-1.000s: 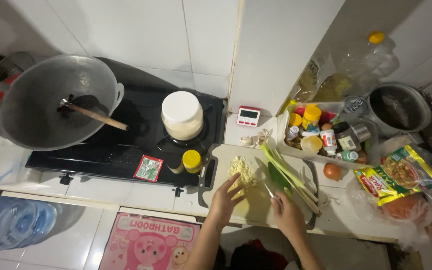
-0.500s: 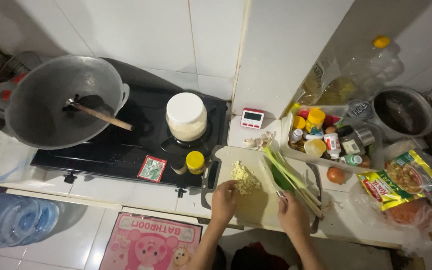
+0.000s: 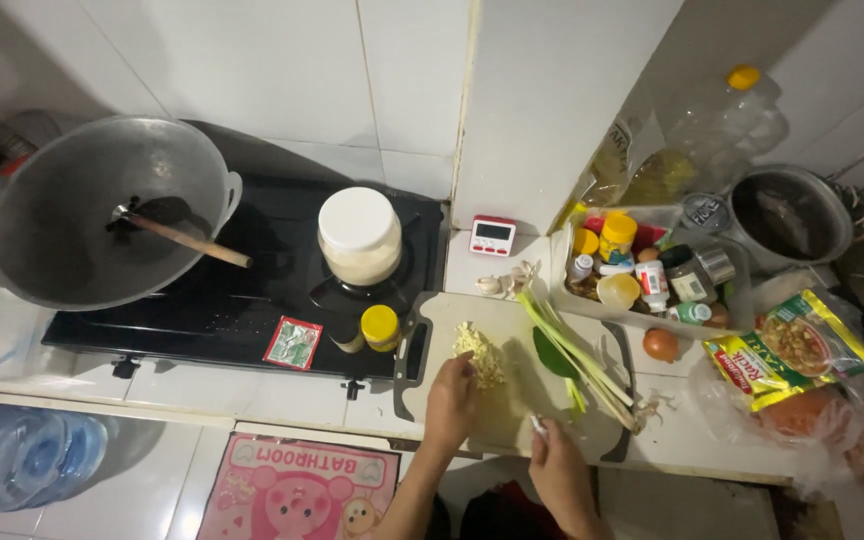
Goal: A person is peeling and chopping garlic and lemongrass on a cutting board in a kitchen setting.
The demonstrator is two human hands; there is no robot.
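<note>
Chopped garlic (image 3: 479,352), pale heap; left hand (image 3: 450,405) touches it, right hand (image 3: 555,468) grip pinches small piece.

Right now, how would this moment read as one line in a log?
left hand: on pale chopped pile | right hand: grips small whitish item, unclear | white cutting board: green stalks at right

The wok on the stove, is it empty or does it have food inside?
Empty of food, as far as visible: the wok shows a bare grey inside, with only a wooden-handled spatula resting in it.
</note>
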